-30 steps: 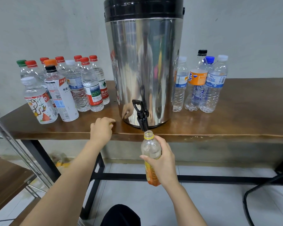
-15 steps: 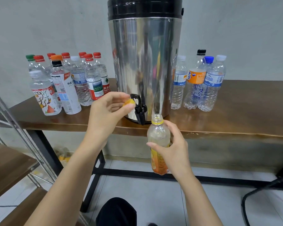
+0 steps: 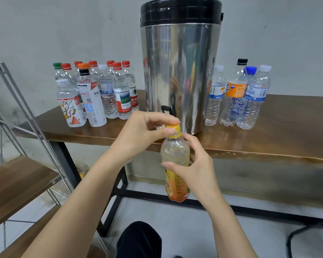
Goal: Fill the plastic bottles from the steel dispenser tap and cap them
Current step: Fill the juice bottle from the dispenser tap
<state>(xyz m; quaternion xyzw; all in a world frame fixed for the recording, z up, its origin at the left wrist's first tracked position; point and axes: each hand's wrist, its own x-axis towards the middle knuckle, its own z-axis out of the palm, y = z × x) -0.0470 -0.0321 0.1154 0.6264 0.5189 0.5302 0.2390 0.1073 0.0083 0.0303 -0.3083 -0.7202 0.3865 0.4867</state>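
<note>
A clear bottle with an orange-yellow label stands upright in front of the table edge, below the steel dispenser. My right hand grips its body from the right. My left hand pinches the yellow cap, which sits on the bottle's neck. The black tap is mostly hidden behind my left hand.
Several capped bottles stand on the brown wooden table left of the dispenser, and several more bottles stand to its right. A metal-framed wooden shelf is at the left. A dark chair base shows at the lower right.
The bottle has come away from under the tap. My left hand picked the yellow cap off the table, carried it over and set it on the bottle's neck.
</note>
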